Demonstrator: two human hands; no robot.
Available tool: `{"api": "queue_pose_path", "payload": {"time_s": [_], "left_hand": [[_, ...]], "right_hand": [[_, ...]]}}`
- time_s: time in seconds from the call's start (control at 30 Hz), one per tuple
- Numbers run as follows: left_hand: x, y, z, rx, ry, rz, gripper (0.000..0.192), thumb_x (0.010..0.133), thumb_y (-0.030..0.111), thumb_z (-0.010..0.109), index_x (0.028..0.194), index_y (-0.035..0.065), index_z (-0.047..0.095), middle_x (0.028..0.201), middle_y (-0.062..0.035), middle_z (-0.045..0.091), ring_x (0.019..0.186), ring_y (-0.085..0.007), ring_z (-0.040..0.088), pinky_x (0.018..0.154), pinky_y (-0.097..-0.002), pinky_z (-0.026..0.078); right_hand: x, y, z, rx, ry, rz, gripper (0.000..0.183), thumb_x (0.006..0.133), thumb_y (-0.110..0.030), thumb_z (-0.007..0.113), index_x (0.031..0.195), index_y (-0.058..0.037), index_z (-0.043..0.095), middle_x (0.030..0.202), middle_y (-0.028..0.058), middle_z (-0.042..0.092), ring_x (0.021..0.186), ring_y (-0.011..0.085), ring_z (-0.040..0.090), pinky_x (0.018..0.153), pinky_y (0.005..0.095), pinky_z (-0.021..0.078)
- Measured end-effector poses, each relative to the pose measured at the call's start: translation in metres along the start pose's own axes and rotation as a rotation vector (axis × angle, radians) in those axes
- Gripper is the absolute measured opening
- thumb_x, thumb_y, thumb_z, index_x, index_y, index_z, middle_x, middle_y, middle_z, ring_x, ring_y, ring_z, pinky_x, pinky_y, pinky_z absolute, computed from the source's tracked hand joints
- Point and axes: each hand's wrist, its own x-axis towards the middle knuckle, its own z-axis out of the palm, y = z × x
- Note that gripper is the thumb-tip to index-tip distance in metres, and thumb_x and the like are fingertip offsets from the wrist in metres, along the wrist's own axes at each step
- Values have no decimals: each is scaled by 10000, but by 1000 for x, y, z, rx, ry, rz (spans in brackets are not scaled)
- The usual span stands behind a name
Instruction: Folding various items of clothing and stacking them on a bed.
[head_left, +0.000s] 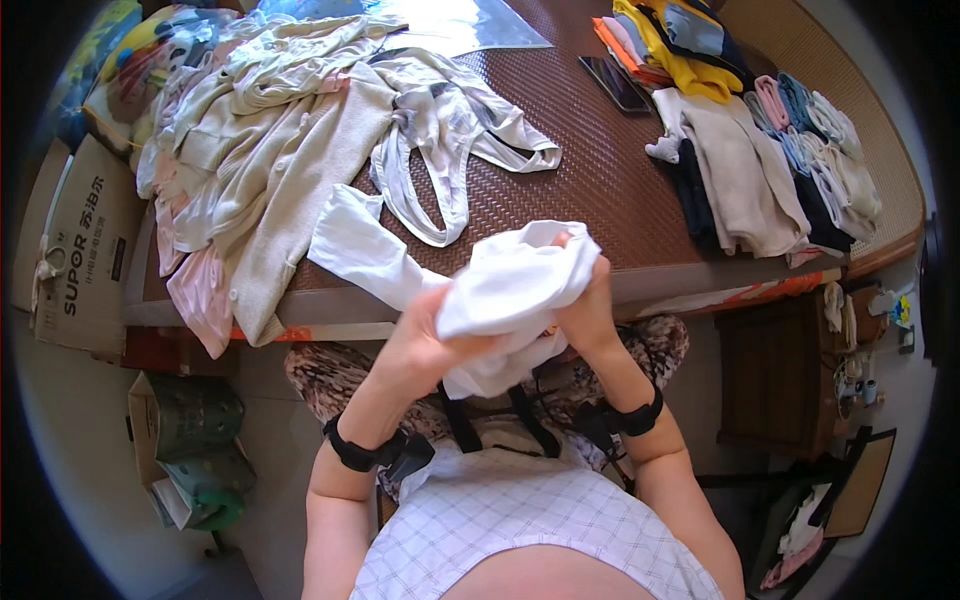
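Between my two hands is a bunched white garment (517, 277), raised over the near edge of the bed mat. My left hand (424, 337) grips its left side, and my right hand (589, 307) grips its right side. One long white part stretches left onto the woven brown mat (525, 195). Part of the cloth hangs below my hands, over my lap. A grey-and-white tie-dye-like strappy top (450, 135) lies spread just beyond. To its left, a beige buttoned cardigan (300, 180) rests in a loose heap of clothes.
Folded clothes (750, 172) stand in stacks at the right, with a yellow garment (705, 75) behind. Near them lies a smartphone (613, 84). A clear plastic sheet (465, 26) is at the back. Cardboard (90, 255) leans at the left; a green bag (187, 442) sits below.
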Motion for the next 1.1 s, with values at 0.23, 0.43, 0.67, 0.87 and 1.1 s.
{"api": "queue_pose_path", "payload": {"time_s": [0.23, 0.43, 0.67, 0.87, 1.1], "left_hand": [[15, -10, -20, 694, 361, 220, 173, 767, -9, 630, 926, 4, 562, 859, -23, 609, 785, -81, 549, 709, -226, 451], [-2, -5, 4, 441, 54, 468, 373, 778, -29, 617, 1119, 20, 475, 998, -59, 541, 914, -106, 538, 788, -222, 424], [4, 6, 6, 764, 337, 590, 518, 697, -16, 740, 1164, 23, 519, 701, -86, 597, 620, -87, 566, 553, -203, 427], [4, -2, -11, 772, 419, 736, 442, 692, 39, 731, 1092, 1, 546, 848, -101, 605, 758, -161, 599, 689, -278, 461], [-2, -3, -1, 603, 5, 631, 338, 663, -70, 642, 976, -18, 524, 882, -149, 602, 801, -293, 631, 753, -328, 492]], "right_hand": [[-16, -25, 3, 634, -184, 141, 518, 730, 12, 747, 1182, -31, 499, 1127, 33, 594, 960, 107, 583, 802, 253, 475], [0, -22, 14, 114, 168, -218, 290, 735, -25, 714, 968, -45, 542, 869, 13, 595, 799, 86, 572, 684, 248, 475], [-1, -33, 15, 35, 58, -352, 322, 721, -27, 706, 1005, -14, 554, 929, 61, 622, 865, 121, 598, 753, 276, 476], [-13, -45, 23, 52, -202, -384, 318, 689, -43, 754, 945, -11, 568, 858, 111, 617, 778, 194, 626, 688, 298, 481], [2, -12, 27, -271, 247, -509, 341, 675, -118, 761, 867, -14, 499, 735, 104, 558, 629, 231, 595, 577, 307, 472]]}}
